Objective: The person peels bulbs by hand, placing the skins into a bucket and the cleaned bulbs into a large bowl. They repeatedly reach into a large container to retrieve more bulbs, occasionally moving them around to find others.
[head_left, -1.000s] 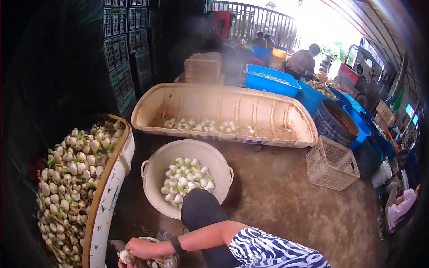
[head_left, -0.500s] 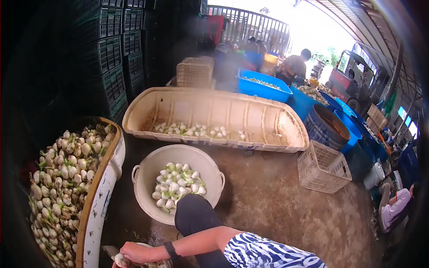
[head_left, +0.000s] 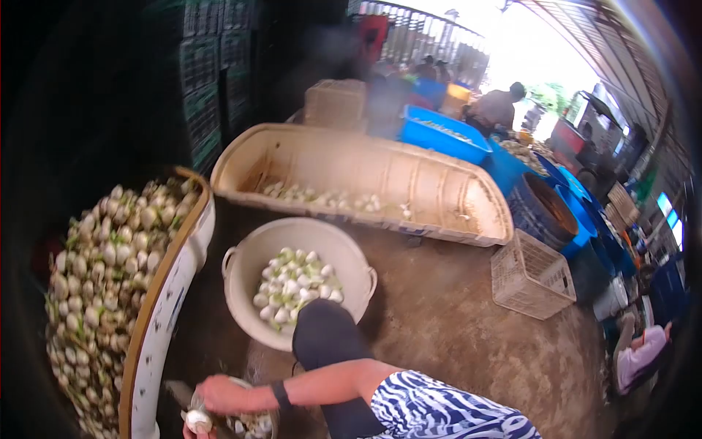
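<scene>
My right hand (head_left: 221, 395), with a dark band on its wrist, is closed at the lower left, just above a pale bulb (head_left: 198, 421). A blurred grey flat thing (head_left: 178, 393) shows beside its fingers; what the hand grips cannot be made out. At the bottom edge, the fingers of my left hand (head_left: 199, 433) are closed on the bulb, most of that hand being out of frame. Beneath and right of the hands stands a small container (head_left: 272, 423) with pale pieces in it. A round tub (head_left: 245, 252) beyond my knee holds white bulbs with green stems.
Untrimmed bulbs (head_left: 110, 271) fill a long brown-rimmed trough (head_left: 157, 314) at left. A beige trough (head_left: 409, 164) with some bulbs lies ahead. A plastic crate (head_left: 530, 282), blue tubs (head_left: 446, 139) and stacked dark crates (head_left: 201, 88) stand around. People (head_left: 493, 108) (head_left: 640, 358) sit farther off.
The view has shifted, so the tub sits slightly higher and farther right. My right hand has lifted off the bulb, which now shows more fully in my left fingers.
</scene>
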Motion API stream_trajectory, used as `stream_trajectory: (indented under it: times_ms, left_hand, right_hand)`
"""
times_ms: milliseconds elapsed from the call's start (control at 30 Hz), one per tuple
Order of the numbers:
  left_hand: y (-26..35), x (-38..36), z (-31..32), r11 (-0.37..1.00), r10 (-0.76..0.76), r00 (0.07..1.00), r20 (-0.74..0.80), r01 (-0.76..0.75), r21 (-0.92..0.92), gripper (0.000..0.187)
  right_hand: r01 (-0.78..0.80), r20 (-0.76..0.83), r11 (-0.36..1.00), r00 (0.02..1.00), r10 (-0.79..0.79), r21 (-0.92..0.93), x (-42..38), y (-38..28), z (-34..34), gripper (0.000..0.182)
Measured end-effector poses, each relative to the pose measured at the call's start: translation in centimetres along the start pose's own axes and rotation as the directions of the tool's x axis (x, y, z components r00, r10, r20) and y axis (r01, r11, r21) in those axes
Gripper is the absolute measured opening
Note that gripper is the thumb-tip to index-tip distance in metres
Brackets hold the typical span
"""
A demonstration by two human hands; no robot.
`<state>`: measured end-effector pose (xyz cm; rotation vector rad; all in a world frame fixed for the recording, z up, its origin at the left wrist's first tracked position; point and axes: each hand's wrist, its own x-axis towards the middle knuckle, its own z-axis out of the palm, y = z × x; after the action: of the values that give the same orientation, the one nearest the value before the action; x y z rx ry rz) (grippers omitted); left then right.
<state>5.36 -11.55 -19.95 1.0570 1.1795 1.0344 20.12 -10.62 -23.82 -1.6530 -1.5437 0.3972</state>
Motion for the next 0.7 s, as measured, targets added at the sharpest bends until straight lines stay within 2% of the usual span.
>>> stream_trajectory:
  times_ms: [33,67,100,133,167,200,233,267,300,333,367,467,500,567,700]
  left_hand:
    - [-0.3,-0.1,-1.7,0.986,-0.052,0.999,0.004,0.051,-0.160,0.036]
    - [-6.2,3.8,-7.2,0.985,0.093,0.973,0.211,-0.060,-0.161,0.042]
    - [-5.6,2.4,-8.1,0.874,0.112,0.929,0.352,0.077,-0.480,0.042]
    - [-5.4,1.4,-8.5,0.867,0.051,0.956,0.289,0.100,-0.487,0.048]
    - [-4.0,0.9,-8.2,0.799,-0.016,0.940,0.341,0.217,-0.561,0.044]
    - [-4.4,1.3,-8.8,0.741,-0.052,0.941,0.333,0.260,-0.619,0.043]
    - [-2.7,0.5,-7.5,0.749,0.021,0.937,0.347,0.215,-0.627,0.044]
    - [-2.1,0.6,-7.0,0.722,-0.104,0.950,0.293,0.275,-0.635,0.046]
    - [-3.5,1.8,-8.2,0.725,-0.018,0.886,0.464,0.331,-0.603,0.049]
    - [-3.2,2.0,-7.7,0.736,-0.038,0.896,0.443,0.325,-0.594,0.048]
    - [-2.9,1.5,-7.0,0.740,-0.074,0.895,0.440,0.345,-0.577,0.048]
    - [-2.0,1.5,-5.4,0.720,-0.117,0.854,0.507,0.425,-0.548,0.044]
    - [-2.1,1.6,-5.1,0.721,-0.123,0.852,0.508,0.429,-0.544,0.044]
    - [-2.9,1.5,-5.0,0.777,-0.134,0.873,0.468,0.386,-0.498,0.042]
    - [-3.2,1.9,-4.1,0.778,-0.195,0.877,0.439,0.411,-0.476,0.041]
  right_hand:
    - [-0.053,0.021,0.994,0.998,0.055,-0.098,0.6,1.3,0.8,0.016]
    - [0.095,0.080,0.980,0.993,-0.082,-0.177,0.6,2.3,-0.2,0.013]
    - [0.043,0.081,0.943,0.997,-0.017,-0.330,0.9,2.7,-0.5,0.014]
    - [0.057,0.139,0.921,0.990,-0.003,-0.386,1.1,3.6,-0.9,0.012]
    - [0.023,0.254,0.926,0.964,0.080,-0.377,1.6,2.7,-2.8,0.009]
    - [0.035,0.340,0.961,0.938,0.062,-0.273,1.9,3.5,-1.9,0.016]
    - [0.085,0.176,0.993,0.982,-0.069,-0.084,1.8,2.9,-1.3,0.028]
    - [0.180,0.085,0.984,0.980,-0.179,-0.001,1.8,2.4,-0.7,0.036]
    - [0.235,0.105,0.962,0.962,-0.250,0.138,1.9,0.3,-1.7,0.034]
    - [0.202,0.207,0.947,0.944,-0.255,0.250,2.0,-1.2,-2.4,0.029]
    - [0.197,0.224,0.938,0.938,-0.265,0.286,1.5,-2.2,-2.4,0.029]
    - [0.412,0.208,0.875,0.860,-0.466,0.255,1.0,-2.5,-1.5,0.024]
    - [0.407,0.206,0.876,0.863,-0.461,0.257,0.9,-2.4,-1.3,0.024]
    - [0.480,0.323,0.873,0.816,-0.480,0.085,0.5,-2.2,-1.1,0.019]
    - [0.506,0.317,0.862,0.813,-0.489,0.033,0.5,-2.7,-1.6,0.013]
